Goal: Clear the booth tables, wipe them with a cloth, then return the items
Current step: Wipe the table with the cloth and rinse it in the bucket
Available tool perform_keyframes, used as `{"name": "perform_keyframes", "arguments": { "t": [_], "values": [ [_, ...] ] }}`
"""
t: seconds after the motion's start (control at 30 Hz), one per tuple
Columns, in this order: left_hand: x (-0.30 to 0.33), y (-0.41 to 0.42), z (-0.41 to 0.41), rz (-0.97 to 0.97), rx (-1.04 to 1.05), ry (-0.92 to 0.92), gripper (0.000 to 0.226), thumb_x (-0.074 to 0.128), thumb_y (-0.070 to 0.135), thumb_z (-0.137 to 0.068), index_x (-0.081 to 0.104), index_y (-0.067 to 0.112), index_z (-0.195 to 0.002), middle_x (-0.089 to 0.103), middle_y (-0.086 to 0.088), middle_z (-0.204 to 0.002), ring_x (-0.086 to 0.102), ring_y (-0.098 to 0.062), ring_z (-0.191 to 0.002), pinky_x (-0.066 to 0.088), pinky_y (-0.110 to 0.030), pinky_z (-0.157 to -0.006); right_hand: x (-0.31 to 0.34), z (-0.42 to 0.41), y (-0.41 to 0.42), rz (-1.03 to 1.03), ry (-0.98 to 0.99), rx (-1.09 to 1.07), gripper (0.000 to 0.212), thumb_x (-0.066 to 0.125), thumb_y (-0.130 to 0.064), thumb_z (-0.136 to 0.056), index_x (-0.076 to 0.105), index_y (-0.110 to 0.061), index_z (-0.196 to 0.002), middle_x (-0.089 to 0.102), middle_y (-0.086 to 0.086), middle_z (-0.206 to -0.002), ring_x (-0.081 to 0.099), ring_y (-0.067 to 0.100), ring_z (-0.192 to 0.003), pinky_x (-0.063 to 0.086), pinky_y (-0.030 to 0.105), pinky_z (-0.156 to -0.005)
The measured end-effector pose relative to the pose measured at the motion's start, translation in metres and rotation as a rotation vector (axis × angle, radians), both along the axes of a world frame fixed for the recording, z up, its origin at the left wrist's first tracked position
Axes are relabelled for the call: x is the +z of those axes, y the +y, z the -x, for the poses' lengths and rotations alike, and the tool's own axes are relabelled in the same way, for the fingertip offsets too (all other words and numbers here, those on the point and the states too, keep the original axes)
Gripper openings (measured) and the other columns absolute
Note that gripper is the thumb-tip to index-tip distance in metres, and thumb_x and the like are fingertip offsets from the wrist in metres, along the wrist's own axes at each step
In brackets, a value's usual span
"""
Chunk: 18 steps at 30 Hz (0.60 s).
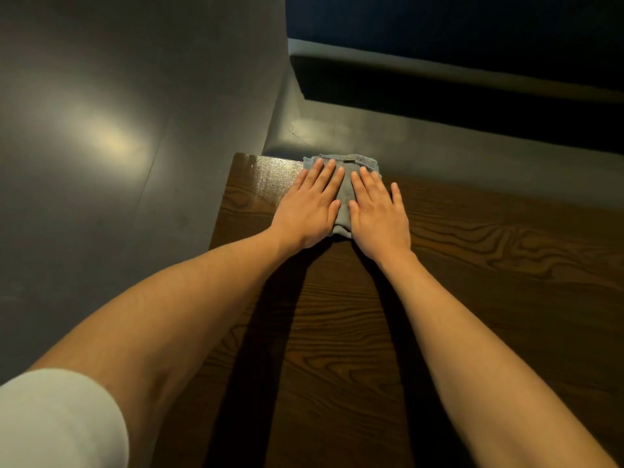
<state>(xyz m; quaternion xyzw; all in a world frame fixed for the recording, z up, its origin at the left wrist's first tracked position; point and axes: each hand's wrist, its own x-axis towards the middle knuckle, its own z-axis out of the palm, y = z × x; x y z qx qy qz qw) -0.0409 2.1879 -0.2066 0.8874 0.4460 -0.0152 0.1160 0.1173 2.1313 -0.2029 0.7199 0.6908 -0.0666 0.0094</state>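
Note:
A folded grey cloth (345,194) lies at the far left corner of a dark wood-grain booth table (489,265). My left hand (309,206) presses flat on the cloth's left part, fingers straight. Beside it, my right hand (380,214) presses flat on the cloth's right part, fingers spread. Both arms reach forward over the table. The cloth's far edge reaches the table's far edge. A wet sheen (270,175) shows on the table left of the cloth.
A grey floor (101,146) lies left of the table. Beyond the far edge sits a dark booth seat (439,92) with a blue backrest (472,25). No items stand on the visible tabletop.

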Motion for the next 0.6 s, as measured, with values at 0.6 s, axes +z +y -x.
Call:
{"name": "perform_keyframes", "arguments": {
  "t": [0.6],
  "values": [
    [0.002,-0.097,-0.148,0.000,0.005,0.023,0.069,0.005,0.044,-0.099,0.008,0.014,-0.161,0.004,-0.009,-0.169,-0.002,-0.022,-0.156,0.001,-0.040,-0.126,0.002,-0.138,-0.096,0.020,0.020,-0.070,0.057,0.023,-0.035,-0.108,0.009,-0.019,-0.160,0.008,-0.001,-0.168,0.007,0.017,-0.154,0.007,0.046,-0.124]
  ]
}}
